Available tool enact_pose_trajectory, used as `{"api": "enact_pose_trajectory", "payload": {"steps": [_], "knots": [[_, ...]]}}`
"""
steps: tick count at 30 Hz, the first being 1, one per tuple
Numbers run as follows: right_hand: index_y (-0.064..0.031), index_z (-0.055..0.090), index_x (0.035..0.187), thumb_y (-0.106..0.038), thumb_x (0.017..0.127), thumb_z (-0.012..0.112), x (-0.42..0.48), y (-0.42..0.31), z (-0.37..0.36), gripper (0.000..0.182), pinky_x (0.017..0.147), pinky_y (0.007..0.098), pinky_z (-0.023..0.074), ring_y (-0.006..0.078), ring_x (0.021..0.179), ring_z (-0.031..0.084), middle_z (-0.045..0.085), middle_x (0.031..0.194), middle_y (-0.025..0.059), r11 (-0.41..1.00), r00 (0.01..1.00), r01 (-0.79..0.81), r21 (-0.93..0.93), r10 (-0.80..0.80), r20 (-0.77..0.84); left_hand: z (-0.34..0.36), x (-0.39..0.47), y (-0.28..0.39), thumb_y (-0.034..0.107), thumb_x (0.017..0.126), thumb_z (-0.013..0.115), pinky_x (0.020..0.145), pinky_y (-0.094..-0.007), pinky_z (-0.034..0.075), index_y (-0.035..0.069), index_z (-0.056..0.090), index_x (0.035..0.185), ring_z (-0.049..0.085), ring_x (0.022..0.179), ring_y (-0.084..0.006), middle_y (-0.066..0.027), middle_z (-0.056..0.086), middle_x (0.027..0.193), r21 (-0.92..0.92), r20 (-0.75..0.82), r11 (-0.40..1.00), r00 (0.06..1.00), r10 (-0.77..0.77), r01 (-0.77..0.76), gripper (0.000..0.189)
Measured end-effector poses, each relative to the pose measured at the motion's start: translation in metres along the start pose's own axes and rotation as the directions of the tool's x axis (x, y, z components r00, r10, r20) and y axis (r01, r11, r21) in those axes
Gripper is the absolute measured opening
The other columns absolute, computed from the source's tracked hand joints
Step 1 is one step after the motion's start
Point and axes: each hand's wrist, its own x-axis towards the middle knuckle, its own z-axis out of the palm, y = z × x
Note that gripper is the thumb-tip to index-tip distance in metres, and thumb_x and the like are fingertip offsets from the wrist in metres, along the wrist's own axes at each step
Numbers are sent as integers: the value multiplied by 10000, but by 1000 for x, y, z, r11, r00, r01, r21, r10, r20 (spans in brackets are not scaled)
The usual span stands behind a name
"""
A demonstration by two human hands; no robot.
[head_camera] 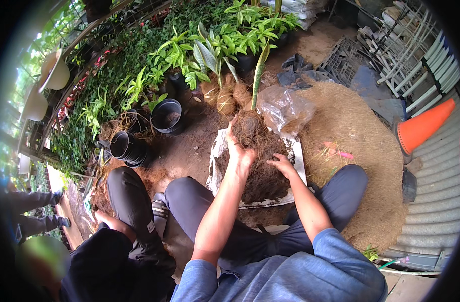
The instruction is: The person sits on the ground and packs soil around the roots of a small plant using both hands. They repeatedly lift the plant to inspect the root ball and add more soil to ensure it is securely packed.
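Observation:
My left hand [242,151] holds a round ball of coir fibre and roots [249,130] from below and the left side. A single upright snake plant leaf [259,77] rises from the top of the ball. Beneath it lies a heap of dark soil [258,185] on a white sheet or tray [299,153], whose exact kind I cannot tell. My right hand [283,165], fingers apart, hovers at or just above the right part of the soil; contact is unclear. Crumpled clear plastic [284,109] lies just beyond the soil.
Several fibre-wrapped balls [226,102] stand ahead. Black plastic pots [166,116] sit left, before leafy plants [177,49]. A round coir mat [358,151] spreads right, near an orange cone [424,124]. Another person's knee [128,196] is close on my left.

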Motion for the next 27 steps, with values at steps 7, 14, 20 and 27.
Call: {"api": "enact_pose_trajectory", "payload": {"steps": [7,14,20,27], "knots": [[-32,474,1369,-236,886,676,-37,-30,-29,561,914,358,510,255,1156,607,511,1393,163,690,994,-86,719,112,11,-16,12,-14,430,852,616,942,-488,493,93,588,1239,614,1059,-302,-129,642,1194,-18,36,997,997,-72,73,514],[-18,567,1188,-201,974,543,-71,-75,-36,284,996,468,496,294,1113,631,658,1183,155,296,995,44,954,-97,-15,-29,18,-29,431,880,584,918,-483,510,74,580,1233,619,1055,-306,-143,647,1167,-103,93,984,986,-138,147,502],[-41,515,1318,-182,970,569,-128,-146,-35,380,917,295,506,177,1141,595,518,1385,132,477,841,537,696,-371,-394,-29,15,-44,424,885,571,970,-499,486,55,568,1253,608,1067,-329,-166,628,1194,-106,75,974,978,-192,199,521],[-52,519,1306,-198,905,654,-151,-176,30,448,1056,453,421,374,1249,513,509,1361,205,665,549,620,-418,-747,-375,-33,15,-63,456,914,527,1034,-491,445,75,574,1248,560,1177,-314,-159,617,1227,-53,-81,987,985,-155,151,508]]}}
